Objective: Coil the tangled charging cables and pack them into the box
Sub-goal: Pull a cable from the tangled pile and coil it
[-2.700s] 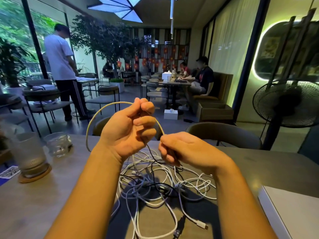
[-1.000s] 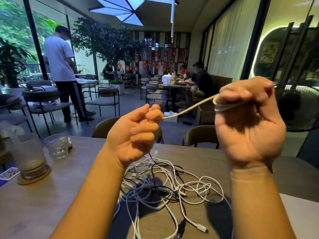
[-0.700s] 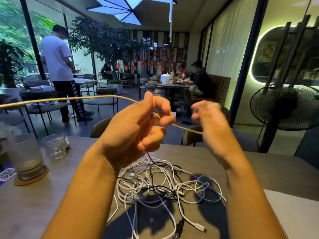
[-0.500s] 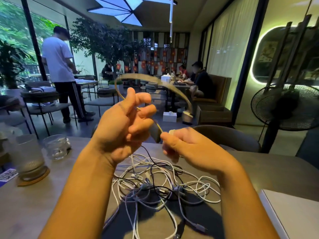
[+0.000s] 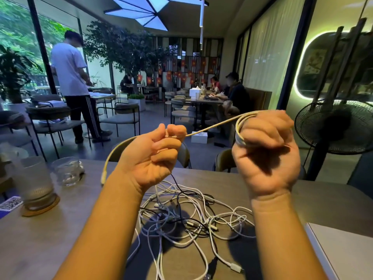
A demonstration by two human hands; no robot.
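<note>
The right hand (image 5: 266, 156) is raised with its fingers curled, and several loops of a yellow cable (image 5: 212, 127) lie wound around those fingers. From the loops the cable runs in a taut, almost straight line down and to the left, to the left hand (image 5: 149, 156), which pinches it between the thumb and the first finger. Past this pinch the free tail bends in an arc to the left and hangs down, its plug just above the tabletop (image 5: 50, 239). So the unwound part lies on the left side of the coil, and I think the next turn must bring it from there across to the right hand. The tangled pile of cables (image 5: 193, 215) lies on the tabletop under both hands. A flat pale thing (image 5: 343, 251) at the lower right may be the box, but I cannot tell.
</note>
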